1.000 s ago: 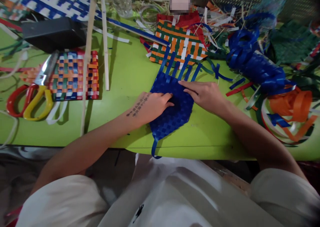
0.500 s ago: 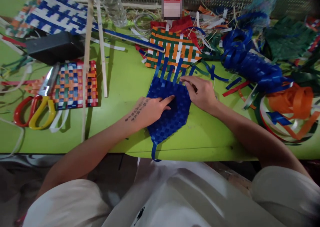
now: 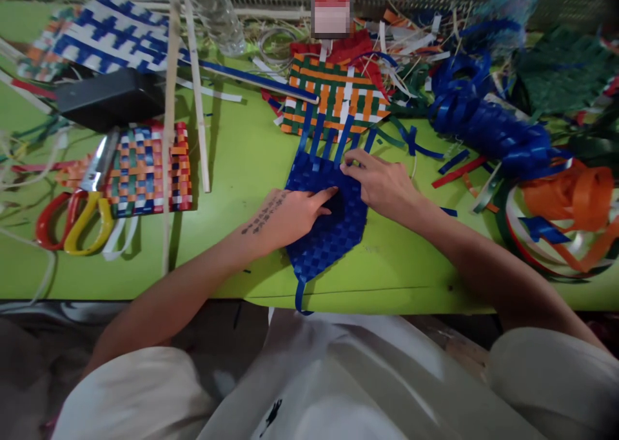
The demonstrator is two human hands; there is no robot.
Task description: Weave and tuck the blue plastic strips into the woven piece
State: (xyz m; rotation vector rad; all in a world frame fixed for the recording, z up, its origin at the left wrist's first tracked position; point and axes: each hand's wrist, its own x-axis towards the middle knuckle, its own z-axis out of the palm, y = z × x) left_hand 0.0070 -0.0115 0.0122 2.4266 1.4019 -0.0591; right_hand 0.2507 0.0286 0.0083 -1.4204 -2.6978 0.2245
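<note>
A blue woven piece [image 3: 333, 240] lies on the green table [image 3: 227, 162], with several loose blue strips [image 3: 344, 137] sticking up from its far edge. My left hand [image 3: 302, 214] rests on the piece, index finger stretched out and pointing right across the weave. At the upper right edge of the weave is my right hand [image 3: 380, 179], its thumb and index finger pinched near the base of a strip. What lies between those fingertips is too small to make out. A loop of blue strip hangs from the weave's near corner.
Scissors [image 3: 89, 198] lie on a multicoloured woven piece [image 3: 149, 162] at left, beside a black block [image 3: 111, 98] and wooden sticks [image 3: 197, 104]. An orange-green weave [image 3: 333, 91] lies beyond. Blue [image 3: 488, 127] and orange strip coils [image 3: 565, 191] are at right.
My right hand has shifted slightly left, its fingertips lower on the weave's upper edge. A short blue piece now shows beside my right forearm. My left hand stays put.
</note>
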